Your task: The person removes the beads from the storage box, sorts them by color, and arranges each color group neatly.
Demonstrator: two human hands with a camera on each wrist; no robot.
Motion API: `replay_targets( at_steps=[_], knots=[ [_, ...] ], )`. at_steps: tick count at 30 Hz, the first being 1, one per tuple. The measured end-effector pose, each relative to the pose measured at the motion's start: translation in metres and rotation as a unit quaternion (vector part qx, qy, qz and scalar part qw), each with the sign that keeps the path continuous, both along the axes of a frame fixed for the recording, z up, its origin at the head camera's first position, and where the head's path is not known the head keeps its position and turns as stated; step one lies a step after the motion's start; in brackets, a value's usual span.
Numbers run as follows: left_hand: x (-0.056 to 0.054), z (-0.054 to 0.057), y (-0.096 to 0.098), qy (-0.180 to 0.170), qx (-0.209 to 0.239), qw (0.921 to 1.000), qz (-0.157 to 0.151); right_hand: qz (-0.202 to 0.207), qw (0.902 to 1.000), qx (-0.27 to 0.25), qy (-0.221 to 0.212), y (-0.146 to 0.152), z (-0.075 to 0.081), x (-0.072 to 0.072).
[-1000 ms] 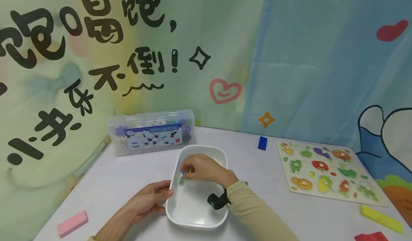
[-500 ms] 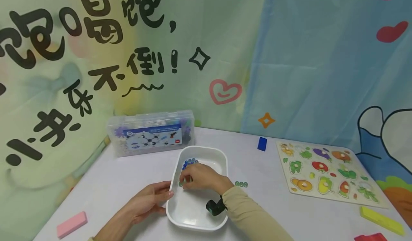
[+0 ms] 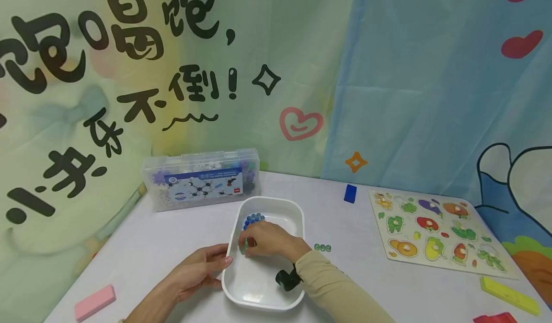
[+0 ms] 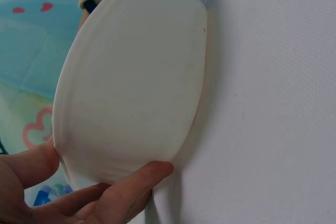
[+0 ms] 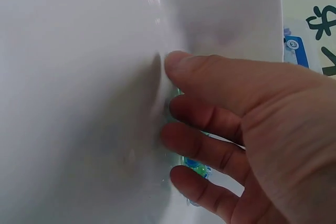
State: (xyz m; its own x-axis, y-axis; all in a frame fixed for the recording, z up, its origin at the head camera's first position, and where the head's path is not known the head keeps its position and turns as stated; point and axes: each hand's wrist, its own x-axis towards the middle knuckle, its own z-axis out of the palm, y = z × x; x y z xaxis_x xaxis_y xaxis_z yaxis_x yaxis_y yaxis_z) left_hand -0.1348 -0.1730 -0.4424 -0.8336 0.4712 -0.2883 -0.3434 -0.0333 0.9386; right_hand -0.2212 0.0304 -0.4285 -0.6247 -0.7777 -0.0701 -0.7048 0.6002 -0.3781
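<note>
A white rectangular tray with rounded corners stands on the table. My left hand grips its left side, thumb at the rim and fingers low on the outer wall, as the left wrist view shows. Inside the tray, against its left wall, my right hand curls its thumb and fingers round green glass marbles, partly hidden behind the fingers. Just beyond the knuckles lies a cluster of blue glass marbles. In the right wrist view, blue and green marbles show between the fingers.
Three green marbles lie right of the tray. Behind it stands a clear plastic box of coloured parts. A blue block and a vegetable puzzle board lie to the right, with yellow and pink blocks near the front.
My right hand has moved slightly toward me, from the blue marbles to the green ones, uncovering the blue cluster and the three green marbles outside. The left hand keeps its grip.
</note>
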Motion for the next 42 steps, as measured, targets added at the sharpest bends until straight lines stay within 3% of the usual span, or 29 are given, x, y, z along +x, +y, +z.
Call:
replay_targets(
  at_steps=[18,22,26,30,34,42],
  knots=[
    [0.001,0.002,0.001,-0.005,-0.008,0.9999,0.005,-0.003,0.9998,0.015,0.009,0.0,0.002,0.001],
    [0.001,0.001,0.001,-0.003,-0.005,1.0,0.006,-0.004,0.9998,-0.01,0.019,0.005,0.013,0.002],
    [0.001,0.0,0.001,0.001,-0.008,0.9999,0.012,0.002,0.999,-0.041,0.018,0.015,0.033,0.003],
    [0.0,0.0,0.002,-0.008,-0.024,0.9994,0.024,-0.013,0.9972,-0.071,0.016,0.045,0.052,0.002],
    [0.0,0.0,0.002,-0.015,-0.037,0.9987,0.031,-0.057,0.9928,-0.103,0.019,0.094,0.057,0.0],
    [0.001,0.002,0.002,-0.02,-0.039,0.9986,0.029,-0.144,0.9842,-0.1,0.02,0.183,0.025,0.006]
  ],
)
